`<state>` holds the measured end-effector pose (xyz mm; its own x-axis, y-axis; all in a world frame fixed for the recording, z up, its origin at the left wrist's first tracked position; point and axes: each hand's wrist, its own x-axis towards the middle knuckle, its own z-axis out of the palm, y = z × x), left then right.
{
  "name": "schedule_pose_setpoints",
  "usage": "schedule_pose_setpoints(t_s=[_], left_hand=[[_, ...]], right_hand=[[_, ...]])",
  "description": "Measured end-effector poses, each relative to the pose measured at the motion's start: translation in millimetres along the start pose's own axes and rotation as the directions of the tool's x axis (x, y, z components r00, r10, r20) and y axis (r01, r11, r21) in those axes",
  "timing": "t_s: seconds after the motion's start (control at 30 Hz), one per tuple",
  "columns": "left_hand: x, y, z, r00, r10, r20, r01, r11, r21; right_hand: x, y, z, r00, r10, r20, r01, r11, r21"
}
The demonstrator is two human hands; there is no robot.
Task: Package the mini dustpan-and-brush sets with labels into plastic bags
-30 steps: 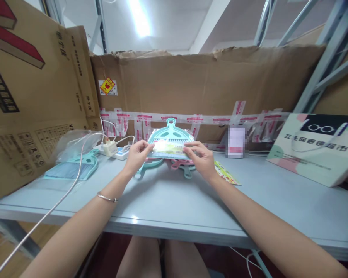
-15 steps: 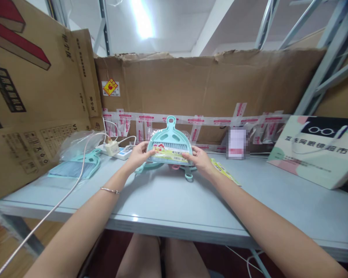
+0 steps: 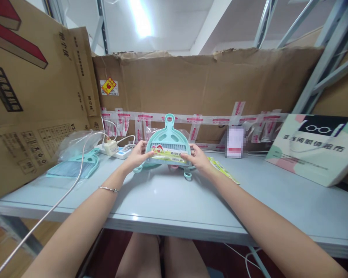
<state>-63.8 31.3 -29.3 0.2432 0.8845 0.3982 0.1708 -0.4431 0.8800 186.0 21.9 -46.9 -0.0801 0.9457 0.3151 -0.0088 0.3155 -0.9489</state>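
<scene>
The sides of a teal dustpan-and-brush set (image 3: 168, 133) are pinched by the fingers of the left hand (image 3: 137, 157) and right hand (image 3: 201, 160), handle uppermost between them. Should the grip be uneven, the printed card (image 3: 169, 153) could be creased or the set dropped. Left of the fingers, a second dustpan (image 3: 74, 169) is met by a clear bag (image 3: 72, 146), inside or under undetermined. Beyond the fingertips, the carton's (image 3: 205, 85) contents are hidden.

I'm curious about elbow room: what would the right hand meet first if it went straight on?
The right hand would first meet the turquoise dustpan it grips; beyond, probably the cardboard panel, though depth is unclear.
</scene>
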Motion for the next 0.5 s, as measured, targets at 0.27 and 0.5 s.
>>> schedule_pose_setpoints(t_s=[0.27,0.5], left_hand=[[0,4,2.5,0.998,-0.039,-0.040,0.038,0.999,-0.033],[3,7,-0.5,0.991,0.007,-0.131,-0.017,0.997,-0.070]], right_hand=[[2,-13,-19,0.994,0.034,-0.101,-0.019,0.989,0.149],[-30,-20,-110,0.919,0.027,-0.392,-0.016,0.999,0.031]])
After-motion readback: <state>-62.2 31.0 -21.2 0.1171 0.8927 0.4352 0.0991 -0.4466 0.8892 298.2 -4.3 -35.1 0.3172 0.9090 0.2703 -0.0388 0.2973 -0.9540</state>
